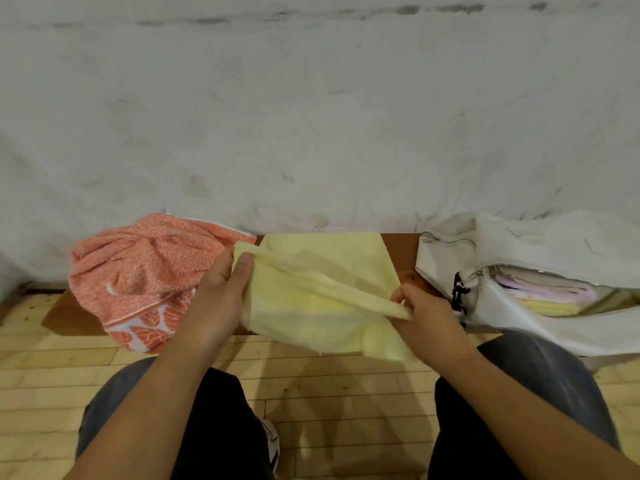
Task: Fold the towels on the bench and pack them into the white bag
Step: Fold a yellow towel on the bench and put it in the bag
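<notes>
Dark-trousered knees frame the bottom of the view, and 2 bare forearms reach forward from them over the pale wooden floor to the brown bench. The left hand pinches one end of a raised fold in the yellow towel, thumb on top and fingers beneath. The right hand grips the other end of that fold with curled fingers, so the edge runs taut between them. The towel lies on the middle of the bench – its near part hangs over the front edge. Just to its left sits a crumpled orange towel with a leaf-print border, also drooping over the front. To the right the white bag lies unzipped – folded pink and yellow towels show inside, and a black clip hangs at the zip's end.
</notes>
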A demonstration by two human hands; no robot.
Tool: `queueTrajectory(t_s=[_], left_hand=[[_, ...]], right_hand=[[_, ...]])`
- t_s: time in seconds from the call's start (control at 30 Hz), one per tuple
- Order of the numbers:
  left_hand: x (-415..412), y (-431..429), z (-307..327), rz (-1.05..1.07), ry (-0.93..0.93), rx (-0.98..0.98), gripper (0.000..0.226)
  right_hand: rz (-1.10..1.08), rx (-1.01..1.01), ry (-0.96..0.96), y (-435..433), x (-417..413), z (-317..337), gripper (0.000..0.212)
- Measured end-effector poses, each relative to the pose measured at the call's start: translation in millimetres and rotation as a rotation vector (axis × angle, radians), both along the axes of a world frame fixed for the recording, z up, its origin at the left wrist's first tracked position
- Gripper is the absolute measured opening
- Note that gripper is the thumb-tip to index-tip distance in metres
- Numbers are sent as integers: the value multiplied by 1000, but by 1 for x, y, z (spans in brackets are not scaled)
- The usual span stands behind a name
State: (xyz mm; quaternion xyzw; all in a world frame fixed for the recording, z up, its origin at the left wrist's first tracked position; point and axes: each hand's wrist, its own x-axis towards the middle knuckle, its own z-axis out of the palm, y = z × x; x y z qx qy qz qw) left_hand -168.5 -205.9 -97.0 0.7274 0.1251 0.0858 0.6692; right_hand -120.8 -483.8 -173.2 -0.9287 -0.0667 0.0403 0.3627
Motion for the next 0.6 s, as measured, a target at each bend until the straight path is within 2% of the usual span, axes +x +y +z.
queueTrajectory(t_s=[0.07,0.17,0.2,0.27,0.3,0.37,0.43,0.5,0.57,0.6], left_hand=[[-5,8,-2,-13,6,99,20],[-8,22,-8,-173,82,375,14],[-9,26,-9,-290,145,450,20],[-8,34,-11,-527,320,630,62],[-6,36,-11,-622,419,737,71],[5,39,-16,-748,499,910,54],[30,39,-20,-666,481,1038,35],[61,44,-11,-464,402,1187,27],[90,48,23,-135,179,1355,25],[102,52,44,66,43,1349,23]], right_hand=[[24,-178,49,-16,5,11,12],[7,-326,244,-35,14,25,20],[-21,-309,369,-39,16,32,21],[-105,-207,664,-42,16,51,23],[-139,-118,771,-43,17,59,25],[-193,129,874,-42,23,70,31],[-238,452,867,-36,38,79,34],[-272,796,741,-22,60,93,33],[-293,997,454,-6,85,117,28],[-280,1020,275,1,93,135,29]])
